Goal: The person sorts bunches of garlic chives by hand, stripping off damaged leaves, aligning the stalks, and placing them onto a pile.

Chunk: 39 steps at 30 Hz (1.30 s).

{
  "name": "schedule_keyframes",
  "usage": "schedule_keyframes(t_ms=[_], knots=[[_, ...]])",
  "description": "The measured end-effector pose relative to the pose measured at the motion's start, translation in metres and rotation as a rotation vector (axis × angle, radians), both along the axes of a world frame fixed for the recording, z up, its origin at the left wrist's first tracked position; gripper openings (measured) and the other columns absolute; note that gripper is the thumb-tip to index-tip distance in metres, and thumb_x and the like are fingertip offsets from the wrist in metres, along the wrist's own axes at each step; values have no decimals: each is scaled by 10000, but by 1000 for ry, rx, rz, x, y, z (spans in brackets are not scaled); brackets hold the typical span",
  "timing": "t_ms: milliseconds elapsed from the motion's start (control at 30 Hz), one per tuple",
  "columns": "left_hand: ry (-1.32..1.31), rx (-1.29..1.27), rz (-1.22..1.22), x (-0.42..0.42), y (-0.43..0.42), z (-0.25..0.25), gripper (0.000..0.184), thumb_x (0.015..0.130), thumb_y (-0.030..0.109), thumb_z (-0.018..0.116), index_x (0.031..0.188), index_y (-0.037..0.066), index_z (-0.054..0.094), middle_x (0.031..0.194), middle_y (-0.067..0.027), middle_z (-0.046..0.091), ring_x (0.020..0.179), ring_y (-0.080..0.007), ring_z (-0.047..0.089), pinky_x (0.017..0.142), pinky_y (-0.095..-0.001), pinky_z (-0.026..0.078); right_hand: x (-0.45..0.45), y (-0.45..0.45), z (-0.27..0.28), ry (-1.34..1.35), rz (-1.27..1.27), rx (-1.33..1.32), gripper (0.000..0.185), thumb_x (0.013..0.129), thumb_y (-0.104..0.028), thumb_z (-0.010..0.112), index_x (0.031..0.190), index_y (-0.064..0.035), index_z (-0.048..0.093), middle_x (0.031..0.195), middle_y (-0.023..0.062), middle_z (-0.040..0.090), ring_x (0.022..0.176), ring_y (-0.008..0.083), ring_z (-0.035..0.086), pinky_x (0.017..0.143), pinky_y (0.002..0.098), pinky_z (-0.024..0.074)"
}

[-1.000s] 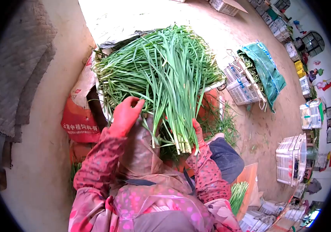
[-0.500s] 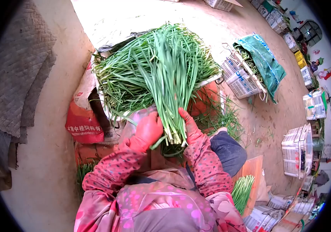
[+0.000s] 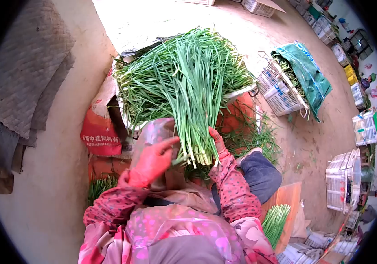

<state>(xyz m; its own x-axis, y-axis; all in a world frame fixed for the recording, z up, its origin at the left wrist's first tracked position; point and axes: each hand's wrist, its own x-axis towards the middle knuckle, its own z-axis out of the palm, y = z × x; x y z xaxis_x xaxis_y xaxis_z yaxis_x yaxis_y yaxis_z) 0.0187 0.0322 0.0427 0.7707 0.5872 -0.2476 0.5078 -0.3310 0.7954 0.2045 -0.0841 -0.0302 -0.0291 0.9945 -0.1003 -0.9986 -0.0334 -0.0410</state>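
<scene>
A thick bunch of garlic chives [image 3: 196, 105] lies over the larger heap, its pale cut ends pointing toward me. My right hand [image 3: 218, 144], in a red glove, grips the bunch along its right side near those ends. To the left of the stems is my left hand [image 3: 151, 162], gloved in red too and slightly blurred. Its index finger stretches toward the bunch and its other fingers are partly curled, with nothing clearly held. The heap of chives [image 3: 146, 88] fills a white crate [image 3: 121, 108] before my knees.
A red and white sack [image 3: 101, 134] leans at the crate's left, near the wall [image 3: 60, 176]. On the right stands a white basket [image 3: 277, 92] with a green bag over it. Trimmed chives [image 3: 276, 222] lie on a wooden board [image 3: 290, 193]. Loose leaves litter the floor.
My left hand has drawn back to the left, off the cut ends, and its index finger has straightened. My right hand stays on the bunch. The view has shifted slightly.
</scene>
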Motion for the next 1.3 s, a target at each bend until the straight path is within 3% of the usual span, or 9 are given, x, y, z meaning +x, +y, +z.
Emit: schedule_keyframes(t_ms=[133, 333, 467, 700, 933, 1000, 1100, 1200, 1300], knots=[[-246, 183, 267, 23, 57, 18, 220, 869, 113, 620, 1075, 59, 678, 899, -99, 701, 758, -89, 648, 648, -239, 510, 0, 3, -20, 21, -25, -15, 729, 791, -323, 704, 1384, -37, 390, 1320, 182, 513, 1153, 349, 550, 947, 584, 451], [85, 729, 157, 131, 120, 21, 473, 812, 467, 637, 1028, 47, 656, 971, -159, 664, 922, -322, 639, 780, -405, 501, 0, 0, -46, 40, -35, -80, 637, 802, -319, 695, 1311, -7, 473, 1238, 194, 575, 1096, 362, 584, 951, 576, 450], [266, 820, 10, 172, 152, -16, 251, 812, 300, 623, 843, 54, 658, 860, -182, 679, 816, -352, 666, 709, -438, 520, -1, -4, -55, 38, -50, -128, 627, 808, -303, 687, 1315, -8, 466, 1237, 188, 576, 1099, 359, 582, 961, 562, 448], [386, 1031, -91, 164, 214, 26, 158, 790, 145, 573, 851, 68, 696, 852, -173, 683, 802, -343, 675, 678, -435, 538, 5, -5, -90, -118, -6, -190, 589, 823, -260, 671, 1297, 22, 464, 1182, 154, 610, 1027, 275, 628, 929, 429, 503], [432, 1075, 208, 149, 333, 66, 309, 860, 290, 459, 991, 152, 701, 1012, -150, 668, 944, -354, 643, 815, -443, 511, 0, -4, -73, -207, -45, -209, 609, 803, -243, 702, 1317, -33, 454, 1125, 136, 626, 936, 238, 654, 813, 383, 564], [255, 1233, 414, 145, 400, 79, 316, 892, 333, 456, 977, 130, 684, 881, -148, 686, 761, -311, 671, 705, -418, 525, -2, -13, -78, -90, 2, -241, 607, 808, -232, 696, 1327, -43, 444, 1121, 143, 628, 924, 249, 659, 806, 400, 570], [-107, 840, 509, 132, 418, 130, 297, 919, 283, 480, 1029, 69, 654, 708, -61, 639, 591, -121, 591, 556, -275, 490, -2, -17, -82, -16, 30, -225, 567, 807, -204, 691, 1288, 0, 470, 1068, 165, 651, 883, 271, 675, 755, 423, 587], [-700, 399, 148, 130, 395, 120, 211, 909, 129, 541, 1051, 15, 648, 769, -46, 659, 615, -101, 587, 560, -225, 484, -8, -11, -82, -65, -31, -215, 561, 792, -217, 695, 1257, 26, 494, 1074, 166, 652, 893, 286, 674, 764, 429, 583], [-298, 462, 158, 123, 319, 79, 224, 891, 161, 539, 997, 18, 675, 833, -116, 671, 700, -183, 634, 598, -288, 517, -11, -7, -65, -19, -12, -215, 574, 777, -246, 703, 1244, 27, 511, 1069, 166, 654, 890, 287, 673, 797, 441, 572]])
